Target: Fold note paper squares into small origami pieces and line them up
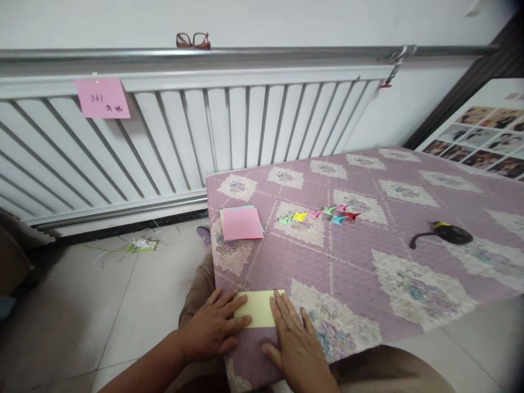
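Observation:
A pale yellow sheet of paper (258, 309), a wide rectangle that looks folded, lies flat near the front left corner of the cloth-covered table. My left hand (216, 323) rests on its left end, fingers spread. Across its right end lies my right hand (295, 338), with fingers stretched out flat and the thumb apart. Farther back sits a stack of coloured square paper (242, 224), pink on top. To the right of that stack, several small folded paper pieces (315, 215) in green, yellow, pink, blue and red stand in two short rows.
The purple patterned tablecloth (303, 256) reaches to the table's left edge. A black object with a cord-like end (452, 233) lies at the right. Behind are a white radiator (229, 125) and a pipe bearing glasses (193, 41). A power strip (145, 245) with cables lies on the floor.

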Demonstrator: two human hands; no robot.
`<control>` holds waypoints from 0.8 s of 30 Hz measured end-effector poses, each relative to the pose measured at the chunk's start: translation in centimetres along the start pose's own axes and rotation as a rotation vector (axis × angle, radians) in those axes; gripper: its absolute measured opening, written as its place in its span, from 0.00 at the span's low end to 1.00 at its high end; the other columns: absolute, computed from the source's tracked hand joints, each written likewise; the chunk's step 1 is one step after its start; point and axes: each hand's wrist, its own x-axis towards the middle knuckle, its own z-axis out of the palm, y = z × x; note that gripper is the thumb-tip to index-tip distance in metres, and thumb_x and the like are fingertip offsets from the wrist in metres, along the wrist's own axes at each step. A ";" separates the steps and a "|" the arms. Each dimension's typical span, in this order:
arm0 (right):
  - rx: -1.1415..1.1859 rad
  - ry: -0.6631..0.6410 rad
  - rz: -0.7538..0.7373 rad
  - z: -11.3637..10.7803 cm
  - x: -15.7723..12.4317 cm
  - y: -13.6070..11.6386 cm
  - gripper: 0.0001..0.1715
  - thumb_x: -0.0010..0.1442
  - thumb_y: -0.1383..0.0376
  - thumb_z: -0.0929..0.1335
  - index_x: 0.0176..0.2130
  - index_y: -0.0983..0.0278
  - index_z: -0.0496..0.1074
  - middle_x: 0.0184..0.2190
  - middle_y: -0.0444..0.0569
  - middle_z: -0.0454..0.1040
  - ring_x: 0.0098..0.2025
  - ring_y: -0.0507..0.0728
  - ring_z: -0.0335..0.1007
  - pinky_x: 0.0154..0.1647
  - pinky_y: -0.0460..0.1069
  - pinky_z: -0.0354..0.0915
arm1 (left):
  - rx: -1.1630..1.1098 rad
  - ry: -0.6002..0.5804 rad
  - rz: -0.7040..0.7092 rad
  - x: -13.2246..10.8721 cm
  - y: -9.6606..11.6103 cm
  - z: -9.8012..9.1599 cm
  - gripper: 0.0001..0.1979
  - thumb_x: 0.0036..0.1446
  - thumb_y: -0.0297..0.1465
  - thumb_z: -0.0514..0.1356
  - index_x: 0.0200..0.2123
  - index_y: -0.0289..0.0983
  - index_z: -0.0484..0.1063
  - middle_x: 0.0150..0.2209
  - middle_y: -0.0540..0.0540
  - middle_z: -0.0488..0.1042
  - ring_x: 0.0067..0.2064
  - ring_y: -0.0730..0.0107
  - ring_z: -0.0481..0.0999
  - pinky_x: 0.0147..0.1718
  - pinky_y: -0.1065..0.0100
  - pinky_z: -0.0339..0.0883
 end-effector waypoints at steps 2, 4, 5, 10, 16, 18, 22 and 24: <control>-0.032 0.037 0.038 -0.2 -0.3 1.1 0.44 0.55 0.55 0.67 0.65 0.58 0.48 0.64 0.54 0.54 0.63 0.68 0.52 0.58 0.69 0.48 | 0.009 0.017 -0.016 -0.4 -0.1 0.1 0.31 0.55 0.34 0.61 0.61 0.54 0.55 0.66 0.47 0.49 0.65 0.49 0.49 0.59 0.40 0.41; -0.068 0.078 0.083 -0.7 -0.3 1.9 0.38 0.56 0.53 0.65 0.63 0.58 0.54 0.63 0.55 0.57 0.62 0.70 0.53 0.57 0.71 0.46 | 0.010 0.023 -0.025 -0.5 0.0 0.1 0.32 0.56 0.35 0.61 0.61 0.55 0.54 0.67 0.47 0.49 0.65 0.48 0.49 0.59 0.38 0.41; -0.085 0.111 0.114 -1.0 -0.2 2.0 0.35 0.57 0.52 0.65 0.61 0.58 0.58 0.62 0.56 0.60 0.62 0.71 0.54 0.56 0.72 0.45 | 0.010 0.022 -0.027 -0.5 0.0 0.1 0.32 0.56 0.35 0.61 0.61 0.56 0.54 0.67 0.46 0.48 0.65 0.47 0.49 0.58 0.38 0.41; -0.006 0.310 0.192 -2.7 1.1 -1.1 0.20 0.60 0.58 0.64 0.51 0.59 0.69 0.51 0.56 0.71 0.54 0.69 0.62 0.53 0.67 0.52 | 0.003 0.018 -0.032 -0.3 0.3 0.0 0.32 0.55 0.34 0.61 0.61 0.56 0.55 0.67 0.46 0.48 0.65 0.46 0.48 0.58 0.37 0.41; 0.317 0.117 0.048 -1.7 2.4 -5.8 0.18 0.51 0.73 0.70 0.41 0.56 0.73 0.38 0.46 0.74 0.42 0.59 0.68 0.46 0.54 0.61 | -0.100 -0.042 -0.126 0.2 0.6 -0.6 0.38 0.50 0.32 0.63 0.63 0.48 0.52 0.66 0.44 0.52 0.65 0.50 0.49 0.59 0.40 0.39; 0.318 0.120 0.067 -1.2 2.6 -5.5 0.17 0.49 0.74 0.70 0.40 0.58 0.74 0.38 0.47 0.73 0.43 0.59 0.67 0.46 0.53 0.61 | -0.147 -0.030 -0.168 0.4 0.6 -0.9 0.39 0.48 0.33 0.64 0.62 0.44 0.52 0.64 0.43 0.56 0.65 0.53 0.50 0.60 0.44 0.39; 0.294 0.130 0.052 -0.8 2.6 -4.4 0.15 0.50 0.74 0.71 0.38 0.58 0.74 0.37 0.47 0.73 0.42 0.59 0.66 0.45 0.53 0.61 | -0.189 0.083 -0.200 0.8 0.4 -0.8 0.32 0.46 0.32 0.65 0.56 0.43 0.61 0.60 0.44 0.63 0.61 0.56 0.58 0.59 0.50 0.43; 0.275 0.156 0.051 -0.7 2.5 -4.3 0.12 0.51 0.73 0.70 0.36 0.58 0.73 0.36 0.46 0.72 0.41 0.59 0.66 0.44 0.53 0.60 | -0.182 0.168 -0.205 1.2 0.3 -0.4 0.25 0.48 0.28 0.62 0.52 0.43 0.65 0.57 0.45 0.67 0.59 0.59 0.61 0.57 0.54 0.47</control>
